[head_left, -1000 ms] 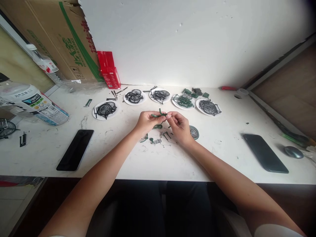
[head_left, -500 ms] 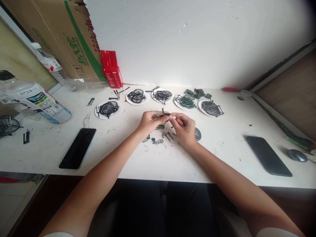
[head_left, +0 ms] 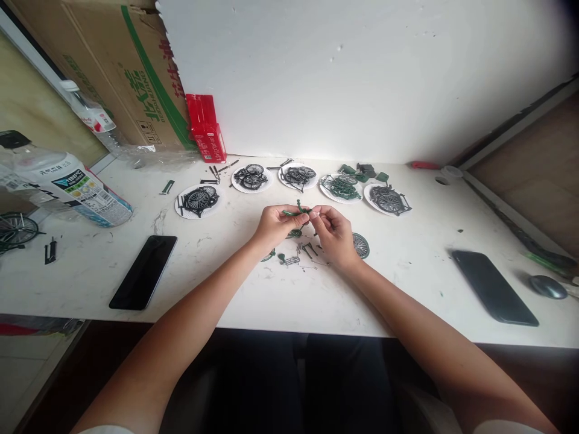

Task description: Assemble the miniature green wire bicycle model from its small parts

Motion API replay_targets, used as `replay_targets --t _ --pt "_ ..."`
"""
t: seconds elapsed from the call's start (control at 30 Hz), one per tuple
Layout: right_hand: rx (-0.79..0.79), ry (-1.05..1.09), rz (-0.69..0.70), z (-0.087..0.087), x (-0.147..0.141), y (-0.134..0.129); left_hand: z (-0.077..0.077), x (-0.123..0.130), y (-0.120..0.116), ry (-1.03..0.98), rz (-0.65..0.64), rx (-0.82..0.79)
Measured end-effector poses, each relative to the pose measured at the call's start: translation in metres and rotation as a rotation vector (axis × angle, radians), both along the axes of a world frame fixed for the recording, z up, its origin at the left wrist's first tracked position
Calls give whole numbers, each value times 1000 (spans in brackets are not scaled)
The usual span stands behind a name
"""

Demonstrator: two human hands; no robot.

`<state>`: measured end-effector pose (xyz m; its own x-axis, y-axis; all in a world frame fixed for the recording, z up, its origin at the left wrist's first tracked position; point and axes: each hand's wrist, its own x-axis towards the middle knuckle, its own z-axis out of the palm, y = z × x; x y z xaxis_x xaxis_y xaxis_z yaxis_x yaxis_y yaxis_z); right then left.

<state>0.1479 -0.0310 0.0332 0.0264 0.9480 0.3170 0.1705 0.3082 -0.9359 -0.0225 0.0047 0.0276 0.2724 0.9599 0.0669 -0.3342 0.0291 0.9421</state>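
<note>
My left hand [head_left: 277, 224] pinches a small green toy bicycle frame [head_left: 300, 207] between thumb and fingers above the middle of the table. Meeting it from the right, my right hand [head_left: 335, 236] has its thumb and fingertips closed on the same green part; the fingertips hide the spot where they meet. Below the hands lie a grey-and-green little rack [head_left: 289, 260], small dark pieces [head_left: 309, 249] and a curved green piece [head_left: 268, 255]. A spoked green wheel [head_left: 360, 246] rests beside my right wrist, partly covered by it.
Paper plates of dark bicycle parts [head_left: 199, 201] and green parts [head_left: 341, 187] stand in a row behind. A phone [head_left: 143, 272] lies left; a dark flat slab [head_left: 494, 287] and a mouse [head_left: 547, 286] lie right. Bottles [head_left: 67, 181] and a red box [head_left: 207, 129] stand back left.
The fingers of my right hand have shifted slightly on the green frame, and a thin sliver seen by that hand earlier no longer shows. My left hand keeps its hold.
</note>
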Motion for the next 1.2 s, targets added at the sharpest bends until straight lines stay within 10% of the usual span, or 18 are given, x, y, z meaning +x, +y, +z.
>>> replay_targets --t 1.2 --pt "101 -167 -48 0 2 2 6 -8 3 65 -15 43"
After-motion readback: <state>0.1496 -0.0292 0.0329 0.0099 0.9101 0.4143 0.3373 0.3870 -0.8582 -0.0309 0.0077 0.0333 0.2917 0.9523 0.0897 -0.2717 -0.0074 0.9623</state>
